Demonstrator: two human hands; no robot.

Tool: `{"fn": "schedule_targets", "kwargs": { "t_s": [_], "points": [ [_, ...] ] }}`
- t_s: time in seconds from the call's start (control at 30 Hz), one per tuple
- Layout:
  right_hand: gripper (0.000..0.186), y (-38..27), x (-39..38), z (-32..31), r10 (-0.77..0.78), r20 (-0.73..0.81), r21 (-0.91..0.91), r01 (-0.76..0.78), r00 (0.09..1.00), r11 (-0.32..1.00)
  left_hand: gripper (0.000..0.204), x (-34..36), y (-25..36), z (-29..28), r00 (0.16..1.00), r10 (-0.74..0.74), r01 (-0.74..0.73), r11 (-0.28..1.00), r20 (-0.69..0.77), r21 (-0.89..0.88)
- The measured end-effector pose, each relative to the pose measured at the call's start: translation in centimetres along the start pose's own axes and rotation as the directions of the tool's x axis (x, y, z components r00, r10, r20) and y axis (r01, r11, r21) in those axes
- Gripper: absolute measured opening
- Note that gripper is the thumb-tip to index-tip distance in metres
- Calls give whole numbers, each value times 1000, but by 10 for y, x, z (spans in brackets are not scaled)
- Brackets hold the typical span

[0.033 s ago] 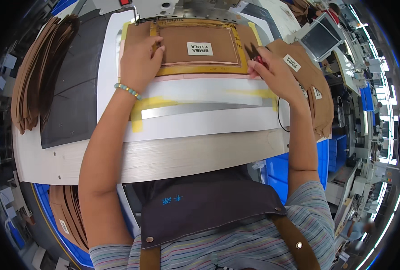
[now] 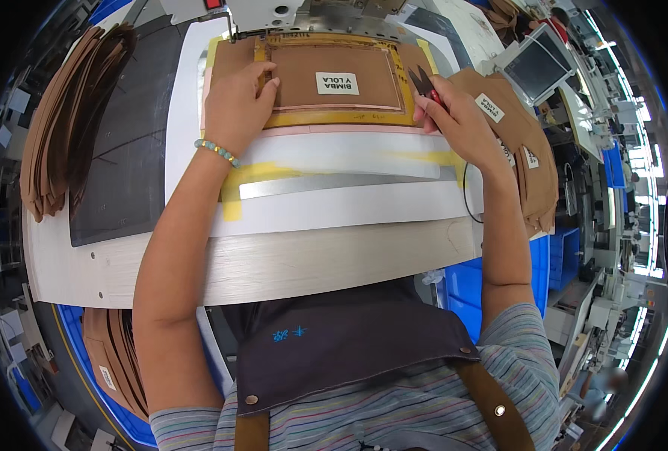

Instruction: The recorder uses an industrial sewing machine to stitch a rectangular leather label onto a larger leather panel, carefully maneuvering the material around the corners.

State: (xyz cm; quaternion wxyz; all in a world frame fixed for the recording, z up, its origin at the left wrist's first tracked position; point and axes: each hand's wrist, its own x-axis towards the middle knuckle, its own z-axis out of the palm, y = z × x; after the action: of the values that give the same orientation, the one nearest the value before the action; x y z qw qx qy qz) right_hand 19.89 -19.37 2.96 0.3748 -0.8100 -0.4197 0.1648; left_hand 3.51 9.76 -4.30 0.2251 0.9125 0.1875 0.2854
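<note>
Brown leather panel [image 2: 334, 79] with white label [image 2: 337, 83] sat in a yellow frame [image 2: 334, 118] at top centre. Left hand [image 2: 236, 105] pressed flat, open, on its left edge; right hand [image 2: 454, 120] gripped thread snips [image 2: 423, 81] at its right edge. Leather stacks [image 2: 63, 113] upper left.

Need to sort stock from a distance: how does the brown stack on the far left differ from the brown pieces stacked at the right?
The left stack shows only plain brown edges, fanned out and away from both hands. The right stack lies flatter, its top pieces bear white labels, and it sits just beyond the right hand, which holds small snips. The left hand touches neither. Both look like the same tan material.
</note>
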Motion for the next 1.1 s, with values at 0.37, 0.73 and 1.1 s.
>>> {"fn": "schedule_targets", "kwargs": {
  "t_s": [0.37, 0.73, 1.1],
  "points": [
    [28, -62, 116, 58, -401, -74, -570, 291, 913, 769, 29, -2, -5, -3, 999, -17, 19, 996, 27, -84],
    [27, -46, 165, 93, -548, -19, -669, 397, 836, 628, 28, 1, -3, -5, 999, 3, 0, 995, 38, -96],
    [28, -50, 179, 80, -445, 99, -633, 401, 890, 662, 45, 7, -2, -2, 999, 17, -20, 998, 42, 61]
  ]
}}
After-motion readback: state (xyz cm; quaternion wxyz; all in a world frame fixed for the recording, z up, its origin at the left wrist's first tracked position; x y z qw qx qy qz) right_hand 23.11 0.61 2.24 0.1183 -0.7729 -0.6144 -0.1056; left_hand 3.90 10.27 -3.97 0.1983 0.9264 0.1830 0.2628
